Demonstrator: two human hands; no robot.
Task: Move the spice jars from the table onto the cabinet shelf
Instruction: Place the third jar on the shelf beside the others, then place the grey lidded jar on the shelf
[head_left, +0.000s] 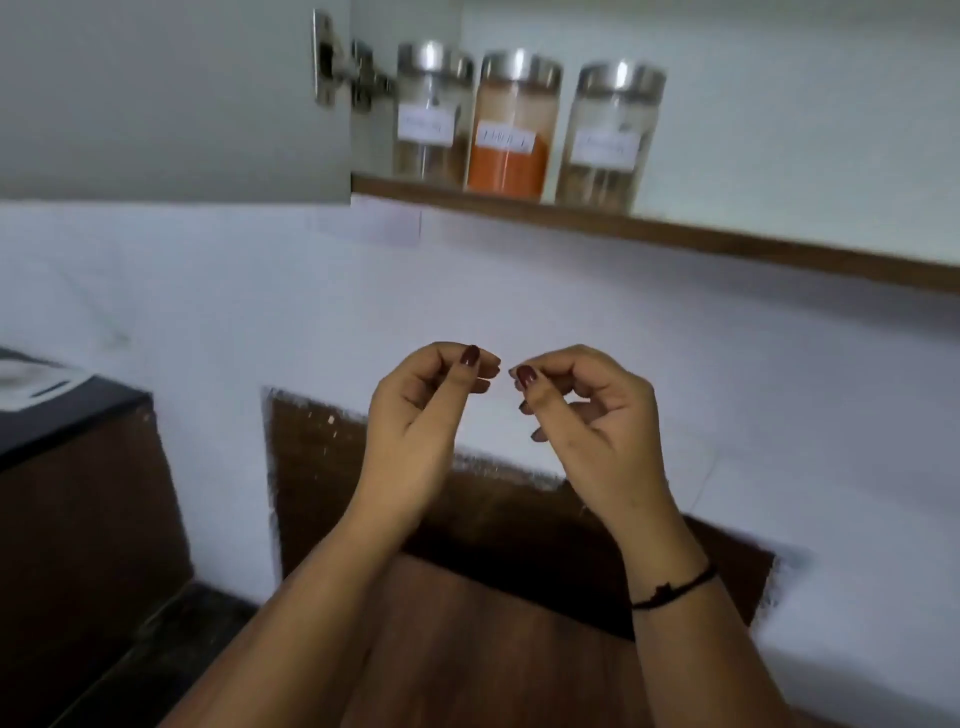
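Head view: we hold both forearms raised side by side, well below the cabinet shelf (675, 236). Left hand (415, 415) and right hand (597, 421) curl their fingers toward the thumbs, gripping nothing, fingertips nearly meeting. Three steel-lidded spice jars (511, 130) stand in a row on the shelf.

Left hand (421, 410) and right hand (589, 415) are raised close together, fingers curled, holding nothing.
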